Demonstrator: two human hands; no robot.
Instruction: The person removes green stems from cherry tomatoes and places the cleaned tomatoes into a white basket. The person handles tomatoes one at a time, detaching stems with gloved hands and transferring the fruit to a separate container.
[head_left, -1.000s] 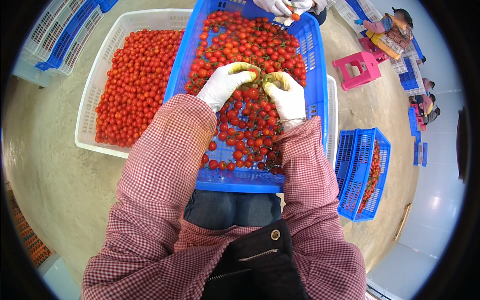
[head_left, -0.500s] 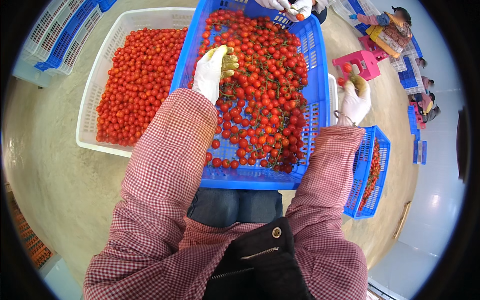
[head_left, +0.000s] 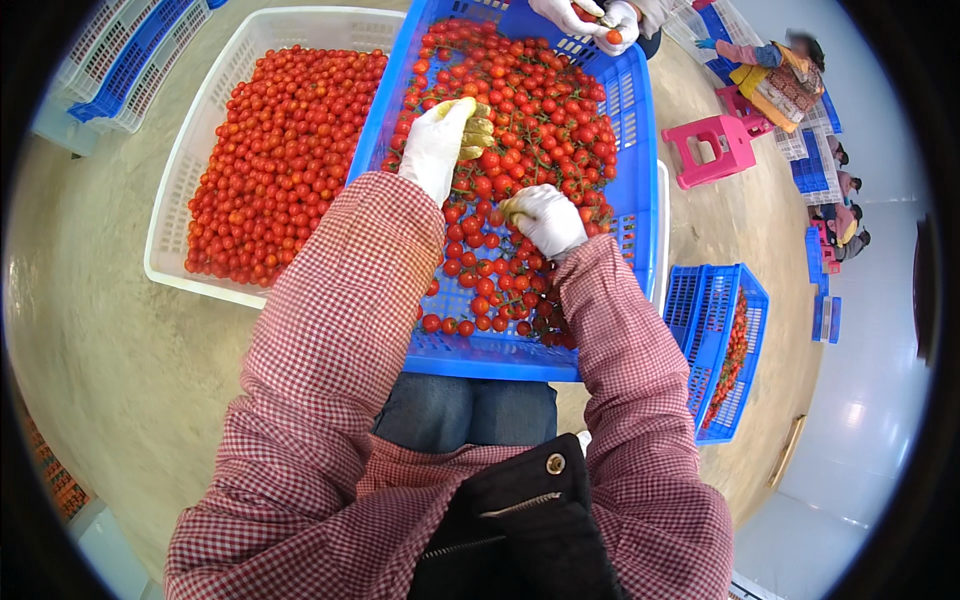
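Observation:
A blue crate (head_left: 490,362) across my lap holds many small red cherry tomatoes (head_left: 545,110), some on green stems. Over its left side is my left hand (head_left: 447,143) in a white glove stained yellow-green at the fingers. Those fingers curl inward, and what they hold is hidden. My right hand (head_left: 548,218), gloved alike, reaches low over the tomatoes at the crate's middle right. Its fingers point left, and their tips are blurred among the fruit, so I cannot tell whether it grips any.
A white crate (head_left: 170,205) full of loose cherry tomatoes stands at my left. Another person's gloved hands (head_left: 590,22) hold tomatoes at the far edge. Rightward are a pink stool (head_left: 712,150) and blue crates (head_left: 712,350) with more tomatoes. Stacked crates (head_left: 125,70) stand far left.
My right hand has swung from beyond the crate's right side back in over the tomatoes. The stemmed tomatoes it held there no longer show in it. My left hand has shifted slightly right.

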